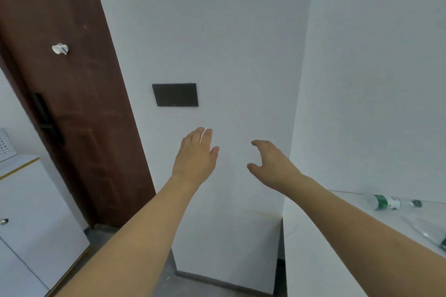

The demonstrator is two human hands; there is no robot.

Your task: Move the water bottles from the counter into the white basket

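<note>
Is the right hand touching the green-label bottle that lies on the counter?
Apart. The head view shows the right hand raised before the wall, empty, while the bottle lies on the counter, with bare wall between them.

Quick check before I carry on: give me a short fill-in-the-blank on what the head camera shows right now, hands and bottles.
1. The green-labelled water bottle on the white counter is lying on its ____.
2. Both the left hand and the right hand are holding ____.
3. The counter with the bottles is on the person's ____ side.
4. The dark panel is mounted on the ____.

Missing words: side; nothing; right; wall
</note>
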